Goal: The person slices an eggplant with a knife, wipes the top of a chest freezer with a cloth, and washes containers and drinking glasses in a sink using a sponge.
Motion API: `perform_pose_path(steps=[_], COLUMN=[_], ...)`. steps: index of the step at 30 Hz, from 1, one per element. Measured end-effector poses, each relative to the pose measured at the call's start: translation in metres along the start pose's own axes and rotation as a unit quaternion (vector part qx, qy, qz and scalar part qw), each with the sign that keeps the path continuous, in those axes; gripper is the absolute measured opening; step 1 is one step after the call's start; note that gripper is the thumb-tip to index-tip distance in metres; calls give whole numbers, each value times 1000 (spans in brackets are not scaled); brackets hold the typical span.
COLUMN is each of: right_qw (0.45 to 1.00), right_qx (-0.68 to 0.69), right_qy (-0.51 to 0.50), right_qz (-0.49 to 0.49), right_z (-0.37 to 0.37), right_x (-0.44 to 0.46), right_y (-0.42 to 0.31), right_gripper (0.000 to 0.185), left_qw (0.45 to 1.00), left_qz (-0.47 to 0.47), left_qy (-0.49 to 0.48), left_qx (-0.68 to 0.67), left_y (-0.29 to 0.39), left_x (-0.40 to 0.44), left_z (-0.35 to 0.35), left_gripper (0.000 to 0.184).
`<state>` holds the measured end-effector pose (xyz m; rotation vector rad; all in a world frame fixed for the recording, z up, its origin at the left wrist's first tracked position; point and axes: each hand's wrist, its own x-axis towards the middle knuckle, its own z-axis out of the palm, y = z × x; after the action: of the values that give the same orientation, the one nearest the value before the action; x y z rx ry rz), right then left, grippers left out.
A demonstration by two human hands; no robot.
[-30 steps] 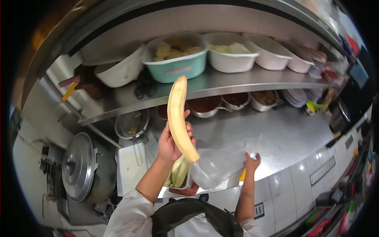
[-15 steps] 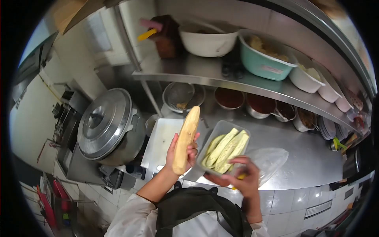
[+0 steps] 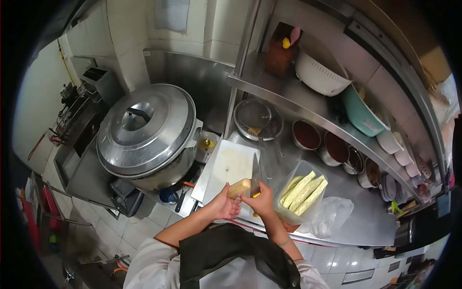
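Note:
My left hand (image 3: 223, 204) is closed on a long tan vegetable (image 3: 239, 188), whose end points toward my right hand. My right hand (image 3: 263, 201) grips a knife (image 3: 255, 169); its blade stands up from my fingers beside the vegetable's end, and a bit of yellow handle shows. Whether the blade touches the vegetable, I cannot tell. Both hands are at the near edge of a white cutting board (image 3: 235, 160). Right of my right hand, a clear plastic tub (image 3: 284, 182) holds several pale yellow-green vegetable pieces (image 3: 304, 192).
A big lidded pot (image 3: 149, 125) stands at the left. Behind the board are a strainer (image 3: 257, 113) and several metal pots of red sauce (image 3: 306, 135). A shelf (image 3: 308, 103) above carries a white colander (image 3: 320, 74) and a green basin (image 3: 363, 113). A plastic bag (image 3: 332, 216) lies beside the tub.
My view has turned left. The vegetable has gone from nearly upright to tilted toward the right, and my right hand has come from over the tub to the vegetable's end, knife blade raised.

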<state>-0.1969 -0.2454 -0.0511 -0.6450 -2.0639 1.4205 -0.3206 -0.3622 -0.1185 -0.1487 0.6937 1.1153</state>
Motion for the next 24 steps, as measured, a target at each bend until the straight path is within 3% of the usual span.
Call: perform_pose_path(steps=[2,3,4,5,7,8,12,13,15,17,18,19,21,23,24], right_qw=[998,996,993,989,983,981,982,984,983,995,996,991,997,987,985], right_qx=[17,13,9,6,9,-4,-72,-73,-66,-5,56,72,-50,-94,-148], right_qy=[63,90,117,146,166,184,161,163,146,98,63,56,53,24,25], right_qz=[-5,8,24,40,73,69,66,15,-91,-32,8,103,27,125,86], right_z=[14,20,25,30,39,43,37,32,26,12,3,-5,-15,-18,-17], right_x=[4,7,7,7,4,3,4,3,4,-9,-16,-21,-21,-18,-17], right_y=[6,12,20,30,42,46,21,26,37,38,46,32,29,7,10], right_gripper=[40,40,40,40,33,32,36,37,38,29,25,19,15,14,13], left_qw=[954,899,843,757,534,521,686,726,732,716,753,731,762,744,736], left_qz=[130,190,288,408,618,624,594,569,596,614,580,574,548,576,588], left_qy=[110,161,209,245,292,274,164,152,123,112,101,118,98,84,72], left_qx=[246,361,404,448,497,514,388,357,307,312,293,350,330,328,327], left_y=[5,5,3,4,10,15,26,31,41,59,64,70,74,76,77], left_x=[-8,-11,-10,-6,5,12,55,58,74,72,68,64,67,73,75], left_z=[-12,-15,-14,-13,-6,-6,-15,-12,-9,-13,-9,-10,-16,-20,-18], left_gripper=[63,58,43,38,30,27,30,33,40,41,43,48,49,48,47])
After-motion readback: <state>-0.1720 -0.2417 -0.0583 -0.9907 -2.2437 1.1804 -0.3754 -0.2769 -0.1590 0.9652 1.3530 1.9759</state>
